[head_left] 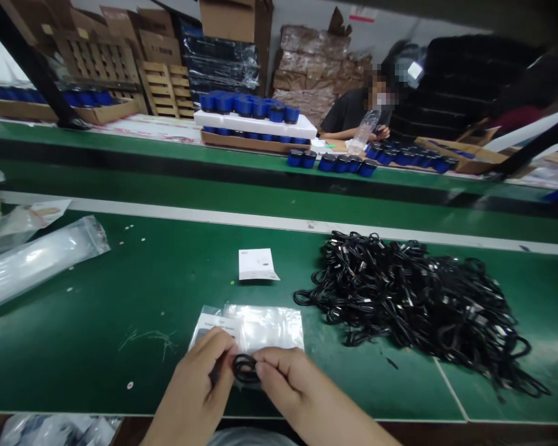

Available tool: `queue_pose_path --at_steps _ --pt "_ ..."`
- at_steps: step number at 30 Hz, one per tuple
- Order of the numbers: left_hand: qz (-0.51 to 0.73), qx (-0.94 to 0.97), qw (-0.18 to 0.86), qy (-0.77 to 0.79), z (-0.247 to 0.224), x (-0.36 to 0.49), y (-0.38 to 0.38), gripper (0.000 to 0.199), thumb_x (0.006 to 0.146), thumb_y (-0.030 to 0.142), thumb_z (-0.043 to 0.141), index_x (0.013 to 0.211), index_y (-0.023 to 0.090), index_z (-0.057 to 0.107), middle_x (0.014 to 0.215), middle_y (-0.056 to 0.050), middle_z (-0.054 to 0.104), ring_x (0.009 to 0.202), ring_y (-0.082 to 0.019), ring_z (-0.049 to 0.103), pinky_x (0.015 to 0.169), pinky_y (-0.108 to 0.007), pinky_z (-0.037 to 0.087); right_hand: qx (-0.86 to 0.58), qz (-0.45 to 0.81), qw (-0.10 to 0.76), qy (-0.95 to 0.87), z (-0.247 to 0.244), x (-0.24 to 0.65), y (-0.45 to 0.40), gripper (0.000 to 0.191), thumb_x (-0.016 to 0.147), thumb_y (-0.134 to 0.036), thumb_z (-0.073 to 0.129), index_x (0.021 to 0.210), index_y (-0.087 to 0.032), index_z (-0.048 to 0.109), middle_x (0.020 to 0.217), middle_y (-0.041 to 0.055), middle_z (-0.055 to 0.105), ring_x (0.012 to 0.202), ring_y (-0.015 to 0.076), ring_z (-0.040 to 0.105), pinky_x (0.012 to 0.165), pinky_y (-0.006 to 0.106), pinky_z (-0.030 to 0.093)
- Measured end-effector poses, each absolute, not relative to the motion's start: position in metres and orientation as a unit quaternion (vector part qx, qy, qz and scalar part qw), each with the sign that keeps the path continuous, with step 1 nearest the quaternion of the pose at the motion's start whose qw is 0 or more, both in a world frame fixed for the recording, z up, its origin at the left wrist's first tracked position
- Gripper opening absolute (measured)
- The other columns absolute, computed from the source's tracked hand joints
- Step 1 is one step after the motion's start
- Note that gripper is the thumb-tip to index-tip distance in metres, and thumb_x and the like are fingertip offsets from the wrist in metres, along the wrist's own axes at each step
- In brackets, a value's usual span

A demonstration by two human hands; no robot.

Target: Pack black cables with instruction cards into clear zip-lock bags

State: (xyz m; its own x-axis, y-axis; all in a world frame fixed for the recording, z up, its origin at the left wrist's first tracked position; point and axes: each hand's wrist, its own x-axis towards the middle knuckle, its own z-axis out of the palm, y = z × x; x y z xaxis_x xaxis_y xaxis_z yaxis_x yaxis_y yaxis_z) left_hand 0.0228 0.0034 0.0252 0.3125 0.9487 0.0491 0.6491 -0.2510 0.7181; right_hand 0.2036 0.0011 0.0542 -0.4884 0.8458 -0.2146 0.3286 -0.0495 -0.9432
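Note:
My right hand point(286, 375) pinches a small coiled black cable point(245, 369) between thumb and fingers, low in the middle of the head view. Close against the coil's left side is my left hand point(199, 378), its fingers closed on the edge of a clear plastic bag with a printed leaflet point(219, 323) in it. The fingers hide part of that grip. Beneath and beyond both hands lies another clear plastic bag point(272, 325), flat on the green table. A folded white leaflet point(256, 265) lies farther off.
A large heap of coiled black cables point(400, 297) covers the table's right side. Long plastic bags point(41, 260) lie at the left. On a raised shelf point(167, 145) stand blue cylinders point(248, 105) with a person point(353, 114) behind.

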Motion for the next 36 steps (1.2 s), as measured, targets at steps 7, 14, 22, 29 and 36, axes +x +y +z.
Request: queue_pose_path --at_steps 7,14,22,29,36 --pt "0.317 0.740 0.246 0.539 0.024 0.032 -0.010 0.015 0.092 0.021 0.039 0.085 0.023 0.053 0.103 -0.002 0.050 0.097 -0.014 0.057 0.083 -0.021 0.044 -0.513 0.431 0.244 -0.702 0.046 0.192 -0.003 0.031 0.092 -0.017 0.034 0.103 -0.013 0.063 0.087 0.0104 0.065 0.081 0.0212 0.062 0.076 0.032 0.048" --pt "0.338 0.739 0.183 0.553 0.019 0.041 -0.028 0.017 0.090 0.017 0.037 0.083 0.023 0.051 0.116 -0.005 0.044 0.096 -0.016 0.055 0.083 -0.030 0.044 -0.449 0.544 0.177 -0.686 0.061 0.212 -0.006 0.042 0.076 -0.011 0.056 0.116 -0.023 0.059 0.104 0.0044 0.061 0.086 0.0166 0.058 0.079 0.026 0.048" --pt "0.338 0.744 0.172 0.550 0.015 0.041 -0.032 0.018 0.089 0.017 0.039 0.078 0.022 0.053 0.128 -0.010 0.040 0.103 -0.022 0.052 0.082 -0.038 0.047 -0.386 0.707 0.223 -0.550 0.057 0.223 0.006 0.026 0.083 -0.017 0.056 0.105 -0.020 0.069 0.074 -0.0012 0.062 0.062 0.0099 0.057 0.052 0.018 0.043" --pt "0.344 0.749 0.149 0.546 0.021 0.043 -0.032 0.018 0.088 0.015 0.039 0.077 0.022 0.052 0.129 -0.009 0.039 0.115 -0.024 0.047 0.093 -0.042 0.042 -0.472 0.651 0.309 -0.507 0.044 0.204 0.001 0.011 0.078 -0.023 0.062 0.079 -0.016 0.070 0.059 -0.0045 0.052 0.047 0.0069 0.043 0.048 0.019 0.037" --pt "0.355 0.782 0.080 0.506 0.026 0.052 -0.032 0.018 0.081 0.009 0.043 0.071 0.021 0.052 0.126 -0.010 0.043 0.124 -0.027 0.040 0.096 -0.042 0.038 -0.623 0.350 0.389 -0.582 0.025 0.181 -0.012 0.011 0.071 -0.015 0.063 0.065 -0.019 0.055 0.064 -0.0021 0.052 0.057 0.0134 0.048 0.056 0.025 0.038"
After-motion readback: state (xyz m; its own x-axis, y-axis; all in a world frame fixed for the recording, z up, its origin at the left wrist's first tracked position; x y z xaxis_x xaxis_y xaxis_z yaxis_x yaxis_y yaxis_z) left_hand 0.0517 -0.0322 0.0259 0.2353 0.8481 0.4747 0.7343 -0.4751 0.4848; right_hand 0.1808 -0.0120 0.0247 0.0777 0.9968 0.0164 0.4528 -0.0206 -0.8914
